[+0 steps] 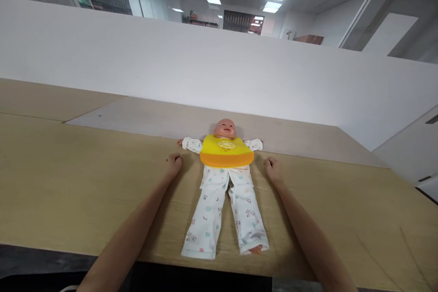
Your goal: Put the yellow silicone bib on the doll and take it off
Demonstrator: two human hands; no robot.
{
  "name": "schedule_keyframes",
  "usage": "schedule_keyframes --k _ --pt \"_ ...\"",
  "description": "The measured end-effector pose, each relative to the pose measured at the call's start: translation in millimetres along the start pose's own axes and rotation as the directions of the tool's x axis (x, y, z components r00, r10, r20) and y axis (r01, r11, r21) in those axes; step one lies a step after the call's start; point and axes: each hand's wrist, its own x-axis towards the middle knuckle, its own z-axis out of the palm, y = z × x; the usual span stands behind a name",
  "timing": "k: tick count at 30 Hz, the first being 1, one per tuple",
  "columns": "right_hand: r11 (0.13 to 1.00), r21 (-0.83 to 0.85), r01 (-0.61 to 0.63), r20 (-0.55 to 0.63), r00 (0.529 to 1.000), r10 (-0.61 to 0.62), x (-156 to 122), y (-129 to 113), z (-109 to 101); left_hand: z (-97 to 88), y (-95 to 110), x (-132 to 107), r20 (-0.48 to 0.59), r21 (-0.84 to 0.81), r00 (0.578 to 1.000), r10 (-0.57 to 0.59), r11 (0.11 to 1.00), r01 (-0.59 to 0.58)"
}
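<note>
Baby doll [215, 178] lying on its back on a wood-grain table [75, 182], head away from the person, feet toward the table's near edge. Left hand [174, 165] sits just beside the doll's waist, curled narrow, holding nothing; right hand [273, 169] sits on the doll's other side, likewise curled and empty. Neither hand appears to touch the doll. Fingers are tucked under, so their contact with the table is hard to make out. Both forearms are cut off by the lower frame edge. Yellow-orange bib [226, 151] covers the doll's chest and hides the top of its white printed pajamas [208, 219]. Sleeves nearly cover the doll's small hands. One bare foot [256, 249] shows at a trouser cuff; the other foot is hidden. Beyond the doll's head stands a white partition [205, 64].
</note>
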Motion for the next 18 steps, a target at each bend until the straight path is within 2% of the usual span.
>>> schedule_keyframes --k 4,7,14,16,18 --pt "0.997 -0.029 0.068 0.119 0.991 -0.064 -19.8 -14.9 1.5 4.2 6.5 -34.8 0.114 0.064 0.989 0.092 0.993 -0.1" --pt "0.994 -0.062 0.089 0.195 0.978 -0.075 -25.6 -23.9 2.0 5.2 11.1 -50.4 0.191 0.098 0.973 0.13 0.984 -0.151" --pt "0.995 -0.096 0.036 0.247 0.969 -0.011 -21.0 -23.7 -3.4 3.1 11.1 -49.4 0.302 0.171 0.947 0.107 0.972 -0.164" --pt "0.993 -0.098 0.068 0.229 0.972 -0.044 -20.3 -19.9 -4.5 3.4 11.3 -50.4 0.305 0.194 0.948 0.094 0.968 -0.158" --pt "0.988 -0.109 0.111 0.219 0.972 -0.085 -19.6 -15.8 -4.7 4.5 13.6 -53.8 0.302 0.183 0.943 0.138 0.963 -0.2"
